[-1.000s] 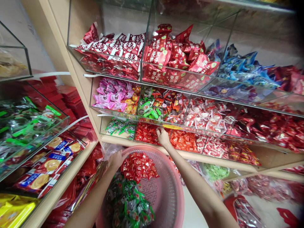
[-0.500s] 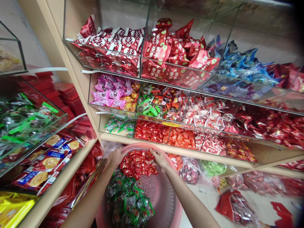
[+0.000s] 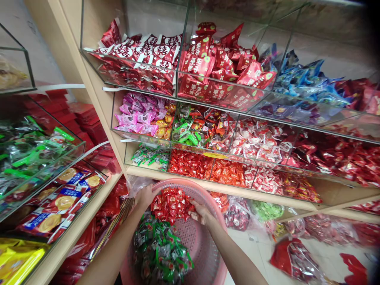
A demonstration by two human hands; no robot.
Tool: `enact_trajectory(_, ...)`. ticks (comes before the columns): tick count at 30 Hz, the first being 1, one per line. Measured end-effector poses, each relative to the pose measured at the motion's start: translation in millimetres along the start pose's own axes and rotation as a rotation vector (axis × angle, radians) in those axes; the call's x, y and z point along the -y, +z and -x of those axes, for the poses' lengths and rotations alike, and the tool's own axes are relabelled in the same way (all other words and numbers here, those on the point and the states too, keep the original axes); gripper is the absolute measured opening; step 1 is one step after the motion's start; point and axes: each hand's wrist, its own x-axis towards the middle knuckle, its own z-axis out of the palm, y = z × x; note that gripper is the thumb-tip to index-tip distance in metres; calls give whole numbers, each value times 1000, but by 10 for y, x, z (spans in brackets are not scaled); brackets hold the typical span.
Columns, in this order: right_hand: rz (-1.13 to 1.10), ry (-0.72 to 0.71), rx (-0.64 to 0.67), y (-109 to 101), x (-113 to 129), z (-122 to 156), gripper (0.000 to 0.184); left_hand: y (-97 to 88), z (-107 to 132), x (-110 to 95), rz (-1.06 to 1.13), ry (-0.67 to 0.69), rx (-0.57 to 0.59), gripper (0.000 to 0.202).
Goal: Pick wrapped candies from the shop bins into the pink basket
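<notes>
A pink plastic basket [image 3: 204, 253] with a perforated bottom stands below the shelf. My left hand [image 3: 145, 199] is closed round its far left rim. Inside, a heap of red-wrapped candies [image 3: 171, 205] lies at the far side, and green-and-clear wrapped candies [image 3: 162, 247] fill the near left. At the right edge of the red heap is my right hand [image 3: 200, 212], its fingers apart and touching the wrappers. No candy shows lifted in it.
Clear bins hold red candies [image 3: 190, 164], orange-red candies [image 3: 227, 174] and green packets [image 3: 151, 156] just beyond the basket. The wooden shelf edge [image 3: 246, 191] runs close to the rim. Bagged sweets [image 3: 293, 259] lie on the floor at right; a side shelf [image 3: 71, 223] stands at left.
My right hand has moved slightly down and its fingers now sit lower at the right side of the red heap. My left hand stays on the rim.
</notes>
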Motion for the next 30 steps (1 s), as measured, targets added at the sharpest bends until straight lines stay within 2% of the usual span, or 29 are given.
enact_trajectory(15,-14,31,31,-84,20,160,18,-13,8,-8,-10,8,-7,59)
enact_trajectory(23,-276,45,109,-111,101,226,7,-17,13,-16,-18,13,-4,61)
enact_trajectory(30,-346,32,54,-37,132,161,5,-22,22,-13,-18,12,-1,59)
